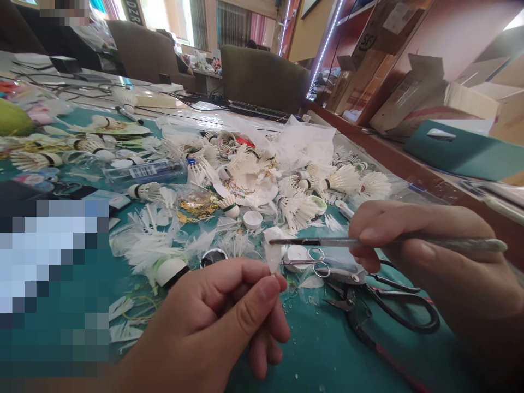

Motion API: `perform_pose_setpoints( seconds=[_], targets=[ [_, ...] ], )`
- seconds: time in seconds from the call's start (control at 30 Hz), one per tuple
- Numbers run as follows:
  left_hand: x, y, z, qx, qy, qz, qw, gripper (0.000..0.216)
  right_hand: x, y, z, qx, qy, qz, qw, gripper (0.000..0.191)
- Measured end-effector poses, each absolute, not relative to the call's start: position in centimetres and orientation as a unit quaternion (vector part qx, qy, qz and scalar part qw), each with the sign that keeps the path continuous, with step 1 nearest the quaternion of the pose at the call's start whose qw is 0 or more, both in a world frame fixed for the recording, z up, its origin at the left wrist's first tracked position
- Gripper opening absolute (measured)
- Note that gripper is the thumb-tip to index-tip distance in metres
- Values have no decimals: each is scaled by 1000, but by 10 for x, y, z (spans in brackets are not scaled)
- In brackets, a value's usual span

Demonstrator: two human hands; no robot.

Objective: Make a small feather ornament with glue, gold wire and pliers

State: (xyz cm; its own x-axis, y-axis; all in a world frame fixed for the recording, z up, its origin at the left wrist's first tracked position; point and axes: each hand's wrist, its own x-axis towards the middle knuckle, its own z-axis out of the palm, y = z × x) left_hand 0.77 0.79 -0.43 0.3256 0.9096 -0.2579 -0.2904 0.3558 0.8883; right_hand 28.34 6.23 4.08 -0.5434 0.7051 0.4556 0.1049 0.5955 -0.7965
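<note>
Between the thumb and fingertips of my left hand (pixel 229 316) is a small white feather (pixel 273 255), held upright by its base. My right hand (pixel 434 251) grips a thin paintbrush (pixel 393 243) lying nearly level. The brush's dark tip is at the feather's face, overlapping it in view; whether they touch I cannot tell. Just beyond the hands are a small pair of scissors (pixel 319 262) and a round white lid (pixel 252 219). Pliers with dark handles (pixel 393 316) lie under and beside my right hand.
Shuttlecocks (pixel 339 180) and loose feathers (pixel 143 240) crowd the green mat (pixel 327 349). A clear plastic bag (pixel 305 142) and a plastic bottle (pixel 143 172) lie farther back. Chairs (pixel 262 76) stand across the table, cardboard boxes (pixel 413 93) at right. Other people sit in the background.
</note>
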Motion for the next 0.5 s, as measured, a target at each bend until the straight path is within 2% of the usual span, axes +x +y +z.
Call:
perform_pose_setpoints(
  seconds=[0.37,0.5],
  targets=[
    [10,4,0,382,426,413,708,39,280,60,43,-279,-772,358,446,19],
    [9,4,-1,386,427,412,706,38,278,55,46,-297,-771,367,427,18]
  ],
)
